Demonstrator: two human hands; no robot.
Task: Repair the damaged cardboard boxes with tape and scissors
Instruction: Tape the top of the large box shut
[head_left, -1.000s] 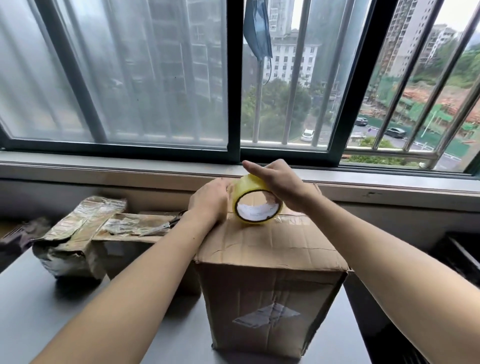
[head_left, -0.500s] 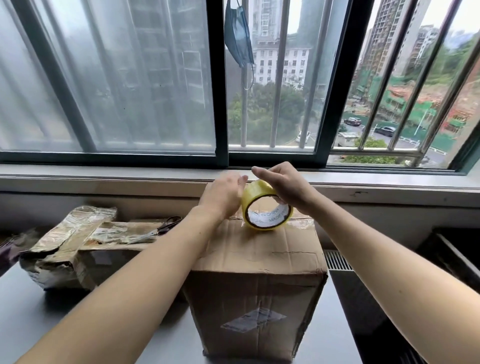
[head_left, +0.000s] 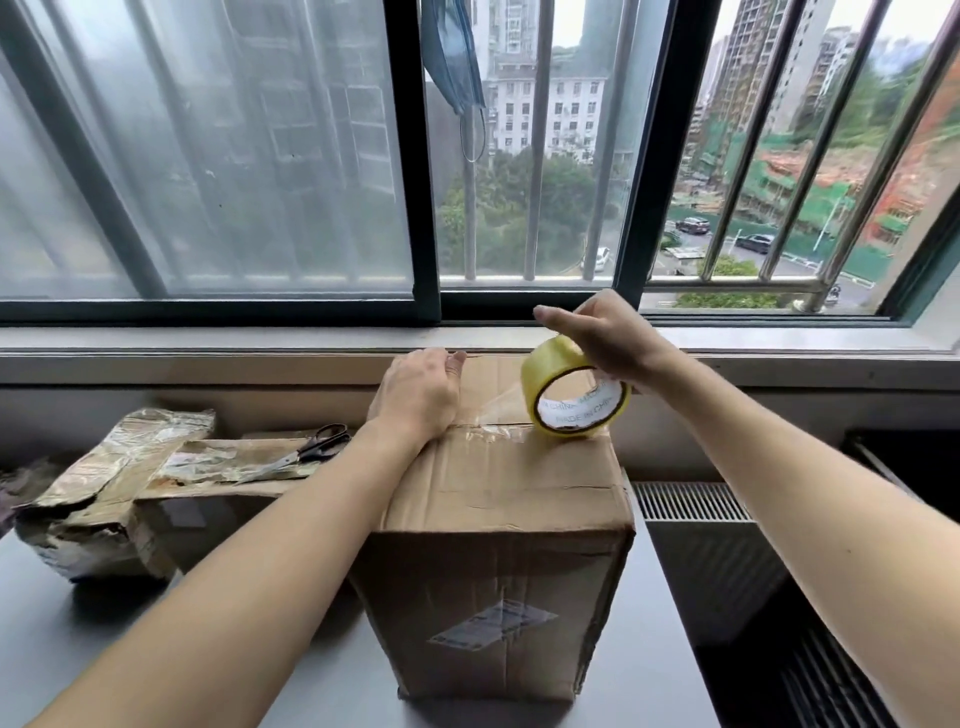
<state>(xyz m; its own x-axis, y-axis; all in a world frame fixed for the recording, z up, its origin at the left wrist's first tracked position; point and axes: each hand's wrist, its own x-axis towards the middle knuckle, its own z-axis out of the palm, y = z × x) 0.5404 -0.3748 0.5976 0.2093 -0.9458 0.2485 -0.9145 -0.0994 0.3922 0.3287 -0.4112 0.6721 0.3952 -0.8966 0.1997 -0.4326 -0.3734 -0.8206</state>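
Creased brown cardboard forms the tall box (head_left: 498, 519) standing on the grey counter (head_left: 78, 623), its long top running away toward the window. On that top the left hand (head_left: 415, 395) presses flat with straight fingers beside a clear strip stretching right to the yellow tape roll (head_left: 574, 397), which stands on edge, its hole facing the viewer, gripped by the right hand (head_left: 608, 338). Farther left, black-handled scissors (head_left: 306, 452) lie on a crumpled, foil-taped box (head_left: 119, 499), blades pointing left.

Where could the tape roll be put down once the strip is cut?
Bare grey table lies in front of the upright box, on its near left. The near half of the box top is also free. Left is crowded: the crushed boxes carry the scissors. The box's far end holds both hands and the tape roll.
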